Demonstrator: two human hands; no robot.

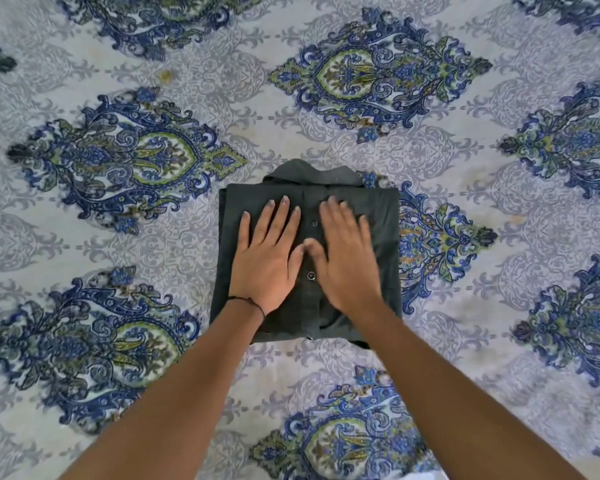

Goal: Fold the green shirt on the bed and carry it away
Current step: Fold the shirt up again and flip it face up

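Both hands, left hand point(267, 258) and right hand point(347, 258), flat on green shirt point(378, 216), fingers spread. Folded into a neat square on bed point(499, 306) already; only carrying away left, probably.

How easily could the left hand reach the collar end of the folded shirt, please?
Probably easily: the left hand lies flat on the folded green shirt, fingers toward the collar, with only bare cloth between them.

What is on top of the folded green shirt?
Both hands lie flat on the shirt: left hand, right hand. Buttons show between them; fabric beneath the palms is hidden.
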